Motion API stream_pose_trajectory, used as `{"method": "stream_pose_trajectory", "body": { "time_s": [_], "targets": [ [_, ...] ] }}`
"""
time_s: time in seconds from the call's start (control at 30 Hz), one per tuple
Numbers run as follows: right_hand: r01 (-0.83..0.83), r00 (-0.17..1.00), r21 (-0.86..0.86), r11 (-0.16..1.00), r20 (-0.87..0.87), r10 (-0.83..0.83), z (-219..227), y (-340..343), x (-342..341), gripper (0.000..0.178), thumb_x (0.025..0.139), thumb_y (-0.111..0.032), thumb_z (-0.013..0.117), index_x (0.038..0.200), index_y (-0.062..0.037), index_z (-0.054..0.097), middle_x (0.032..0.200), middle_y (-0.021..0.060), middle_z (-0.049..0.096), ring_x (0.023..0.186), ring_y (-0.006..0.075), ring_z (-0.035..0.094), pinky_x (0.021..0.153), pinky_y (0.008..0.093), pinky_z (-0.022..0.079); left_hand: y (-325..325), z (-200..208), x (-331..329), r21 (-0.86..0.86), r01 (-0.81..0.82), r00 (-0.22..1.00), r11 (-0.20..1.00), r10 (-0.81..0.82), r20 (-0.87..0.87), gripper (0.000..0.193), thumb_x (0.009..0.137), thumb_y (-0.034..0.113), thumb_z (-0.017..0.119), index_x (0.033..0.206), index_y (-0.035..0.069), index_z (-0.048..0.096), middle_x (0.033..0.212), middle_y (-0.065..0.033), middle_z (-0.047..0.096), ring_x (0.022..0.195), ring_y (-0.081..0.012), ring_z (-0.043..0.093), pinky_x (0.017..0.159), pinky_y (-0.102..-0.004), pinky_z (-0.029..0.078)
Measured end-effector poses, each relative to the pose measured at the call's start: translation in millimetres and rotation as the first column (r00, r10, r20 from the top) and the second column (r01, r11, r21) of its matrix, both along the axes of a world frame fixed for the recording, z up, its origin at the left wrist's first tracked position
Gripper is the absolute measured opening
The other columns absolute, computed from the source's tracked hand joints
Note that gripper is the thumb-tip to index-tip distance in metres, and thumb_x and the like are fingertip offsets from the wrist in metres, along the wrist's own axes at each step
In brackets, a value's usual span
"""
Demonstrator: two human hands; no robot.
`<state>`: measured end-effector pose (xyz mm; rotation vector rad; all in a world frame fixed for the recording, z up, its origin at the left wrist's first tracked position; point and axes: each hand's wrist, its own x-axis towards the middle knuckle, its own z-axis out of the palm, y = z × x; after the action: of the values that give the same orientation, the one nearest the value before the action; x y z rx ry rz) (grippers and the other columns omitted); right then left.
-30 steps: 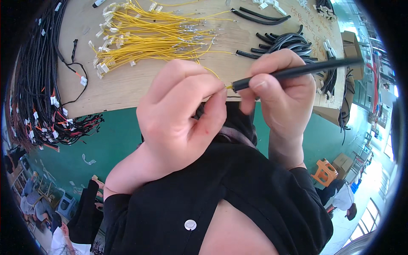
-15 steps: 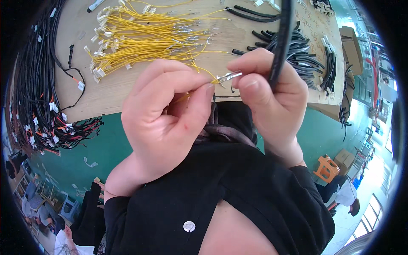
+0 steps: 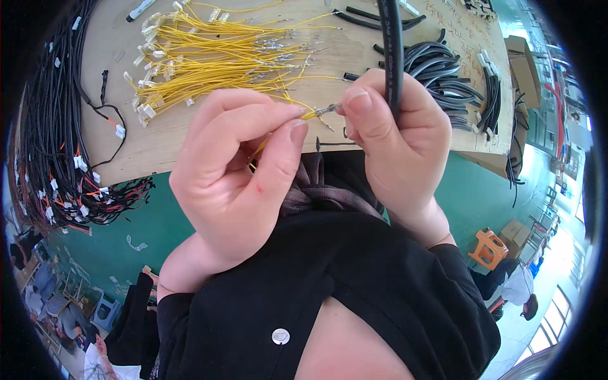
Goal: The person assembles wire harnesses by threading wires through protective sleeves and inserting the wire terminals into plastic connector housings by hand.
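My left hand (image 3: 231,174) is closed, with thumb and forefinger pinching yellow wires (image 3: 309,116) near their tips. Bare metal terminals (image 3: 327,109) on those wires point right, and their tips meet the fingertips of my right hand (image 3: 408,136). A thick black tube (image 3: 391,50) rises from between the fingers of that closed right hand. Its thumb and forefinger are pressed together at the terminals. Beyond my hands, a spread bundle of yellow wires (image 3: 215,60) with white connectors lies on the wooden table (image 3: 329,136).
Cut black tubes (image 3: 434,73) are heaped at the table's right, beside a connector-ended bunch (image 3: 489,95). Long black cables (image 3: 47,114) hang over the left edge. A marker (image 3: 140,9) lies at the far left. An orange stool (image 3: 489,249) and other people are farther off.
My right fingertips have closed onto the terminals, which showed in a gap between the hands before. Both hands shifted slightly left, and the black tube swung left and more upright.
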<state>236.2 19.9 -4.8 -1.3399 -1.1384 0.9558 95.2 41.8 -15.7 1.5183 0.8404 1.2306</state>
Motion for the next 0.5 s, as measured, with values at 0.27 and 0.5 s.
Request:
{"method": "stream_pose_trajectory", "body": {
  "time_s": [0.27,0.5],
  "targets": [
    [-0.003,1.0,0.018,1.0,0.008,0.003,-1.1,0.7,-1.7,0.014,0.079,-0.011,0.053,0.075,0.0018,0.053,0.063,0.003,0.051,0.049,0.0041,0.041,0.045,0.0151,0.03,0.3,1.4,-0.8,-0.304,0.148,0.975,0.941,-0.087,0.205,0.007,0.076,-0.002,0.051,0.083,-0.002,0.053,0.086,-0.0062,0.048,0.054,-0.0053,0.041,0.045,-0.016,0.032],
    [-0.06,0.926,-0.213,0.975,-0.376,-0.025,6.4,3.3,-3.9,0.016,0.081,-0.012,0.049,0.077,0.0033,0.052,0.061,0.0035,0.049,0.047,0.005,0.039,0.043,0.0159,0.029,-0.2,3.0,-0.9,0.425,-0.082,0.925,0.901,0.228,-0.304,0.016,0.067,-0.011,0.056,0.08,-0.002,0.057,0.076,-0.0067,0.051,0.059,-0.0088,0.044,0.047,-0.017,0.034]
  ]
}}
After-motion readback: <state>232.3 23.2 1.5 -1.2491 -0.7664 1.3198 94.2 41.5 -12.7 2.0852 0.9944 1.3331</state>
